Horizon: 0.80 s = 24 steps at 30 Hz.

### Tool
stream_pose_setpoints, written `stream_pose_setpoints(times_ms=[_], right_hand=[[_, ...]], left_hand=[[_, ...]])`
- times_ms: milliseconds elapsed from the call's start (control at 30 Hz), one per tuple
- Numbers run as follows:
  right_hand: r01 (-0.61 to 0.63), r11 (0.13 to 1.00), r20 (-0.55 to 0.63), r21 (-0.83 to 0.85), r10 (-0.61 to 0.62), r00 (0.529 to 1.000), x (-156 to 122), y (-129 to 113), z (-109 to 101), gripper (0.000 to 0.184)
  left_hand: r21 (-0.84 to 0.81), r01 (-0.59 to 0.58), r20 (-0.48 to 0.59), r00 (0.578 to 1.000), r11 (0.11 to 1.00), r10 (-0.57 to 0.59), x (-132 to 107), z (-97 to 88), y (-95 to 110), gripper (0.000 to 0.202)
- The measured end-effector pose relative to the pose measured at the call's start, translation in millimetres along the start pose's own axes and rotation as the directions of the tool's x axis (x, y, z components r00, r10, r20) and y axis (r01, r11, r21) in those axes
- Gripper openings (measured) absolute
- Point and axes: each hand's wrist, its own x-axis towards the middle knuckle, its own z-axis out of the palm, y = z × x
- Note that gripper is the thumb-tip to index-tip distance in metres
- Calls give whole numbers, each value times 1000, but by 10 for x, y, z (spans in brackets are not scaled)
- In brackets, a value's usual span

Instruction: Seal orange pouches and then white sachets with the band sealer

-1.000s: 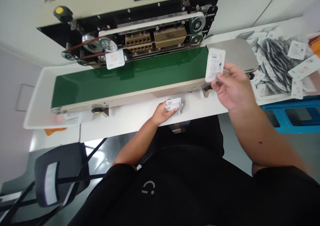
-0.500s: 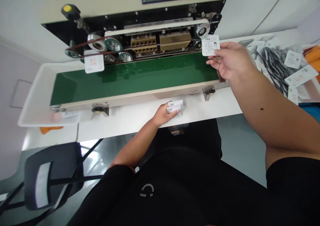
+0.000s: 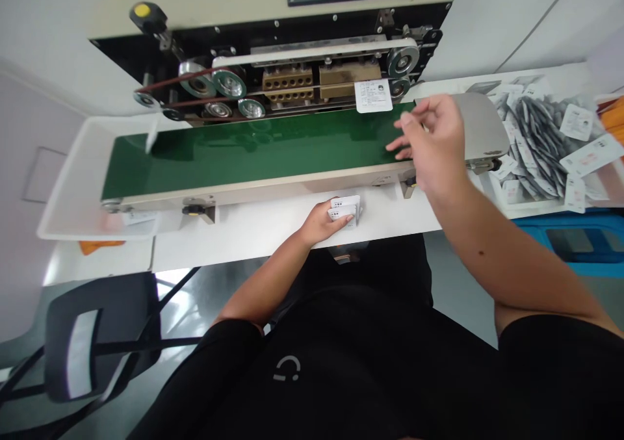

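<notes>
My left hand (image 3: 322, 223) is closed round a small stack of white sachets (image 3: 344, 211) just in front of the conveyor. My right hand (image 3: 431, 134) hovers over the conveyor's right end, fingers apart, with nothing in it. Left of its fingertips, a white printed sachet (image 3: 373, 95) hangs from the band sealer (image 3: 292, 84), its top edge in the bands. Below those bands runs the green conveyor belt (image 3: 253, 151). Toward the belt's left end a second sachet (image 3: 153, 133) shows tilted, edge-on and blurred.
A tray heaped with silvery and white sachets (image 3: 531, 134) stands at the right, with a blue stool (image 3: 585, 232) below it. A translucent white bin (image 3: 63, 193) sits under the conveyor's left end. A black chair (image 3: 102, 336) is at lower left.
My right hand has let go of its sachet, which has moved left into the sealer. The sachet at the far left has come off the bands and tilted. My left hand stays put.
</notes>
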Motion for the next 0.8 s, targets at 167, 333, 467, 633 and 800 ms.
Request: stream_pose_setpoints(times_ms=[167, 333, 467, 633, 800], right_hand=[[64, 994, 63, -88, -59, 996, -880, 652, -93, 24], [-146, 988, 141, -57, 152, 978, -1276, 1378, 66, 35], [-168, 985, 190, -32, 171, 967, -1326, 1596, 177, 44], [-179, 984, 239, 8, 172, 956, -1340, 1585, 157, 40], [-219, 973, 147, 74, 207, 967, -1373, 1576, 151, 44]], left_hand=[[-14, -19, 3, 1000, 1000, 19, 12, -1, -1, 38], [-11, -13, -39, 999, 1000, 13, 18, 10, -31, 39], [-58, 1, -52, 999, 998, -4, 8, 20, -58, 48], [-52, 9, -65, 998, 999, -12, 9, 15, -69, 46], [-81, -29, -90, 996, 996, 22, 38, -5, -30, 44]])
